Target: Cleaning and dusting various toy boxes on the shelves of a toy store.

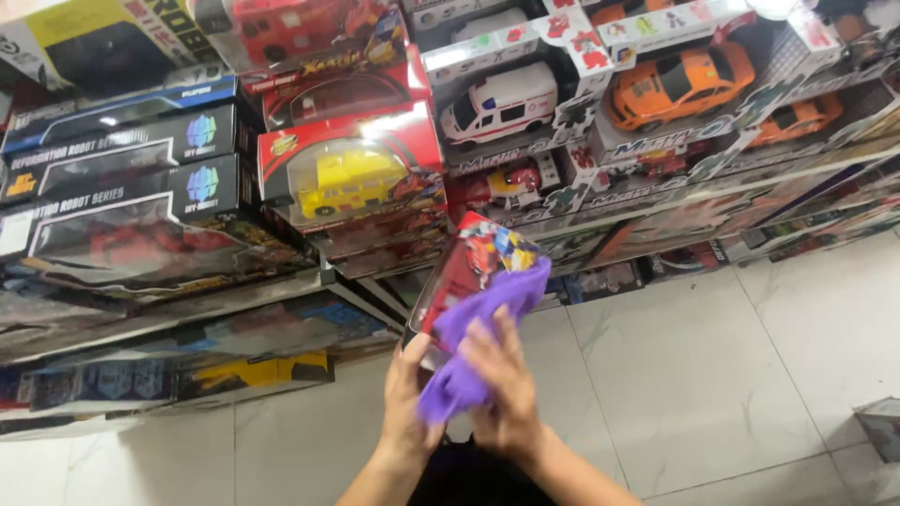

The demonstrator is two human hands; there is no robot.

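Observation:
A boxed toy [466,265], red with a clear window and colourful printing, is held up in front of the shelves. My left hand [405,398] grips its lower left corner from below. My right hand [503,379] presses a purple cloth [478,333] flat against the box's front. The cloth is draped over the lower right part of the box and hides it.
Shelves [309,286] packed with boxed toys fill the upper view: a yellow bus box [352,178], a white ambulance [502,103], orange cars [680,82], dark robot boxes [122,187]. White tiled floor [712,375] lies below. Another box's corner [881,426] shows at the right edge.

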